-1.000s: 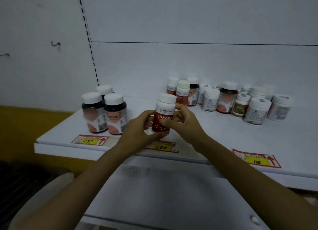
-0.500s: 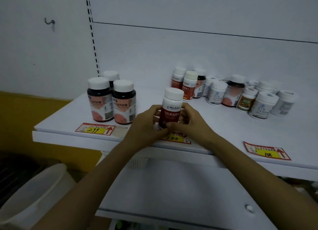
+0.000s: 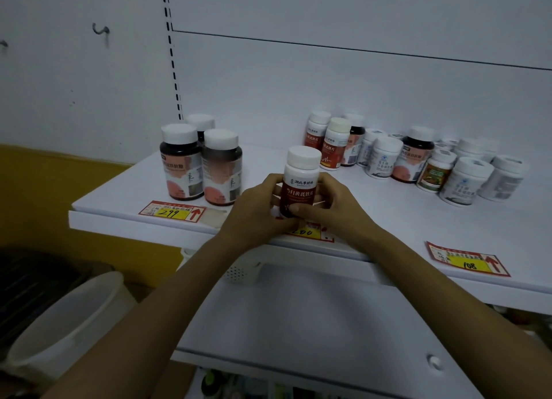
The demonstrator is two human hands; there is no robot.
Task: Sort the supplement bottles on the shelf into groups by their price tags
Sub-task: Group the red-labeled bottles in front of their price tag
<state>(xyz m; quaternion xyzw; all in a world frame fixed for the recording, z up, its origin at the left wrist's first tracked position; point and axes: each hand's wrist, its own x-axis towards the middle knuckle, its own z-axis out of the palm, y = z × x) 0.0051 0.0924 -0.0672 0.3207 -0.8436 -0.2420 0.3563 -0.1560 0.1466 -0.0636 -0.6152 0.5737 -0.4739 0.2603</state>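
**Left hand [image 3: 257,210] and right hand [image 3: 334,204] gripping the white-capped plastic bottle with a dark red label [image 3: 300,177]**

I am curling my fingers round it from both sides, thumbs pinching the front. It is sitting upright at the near edge of the white shelf [image 3: 373,210], just behind the red-and-yellow 200 price tag [image 3: 307,233]; my fingers are hiding its base. Three dark brown bottles [image 3: 182,163] are standing to the left, behind the 299 price tag [image 3: 171,212].

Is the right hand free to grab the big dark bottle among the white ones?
Probably not yet: the right hand, with the left hand, grips the red bottle. After release, bare shelf leads to the big dark bottle.
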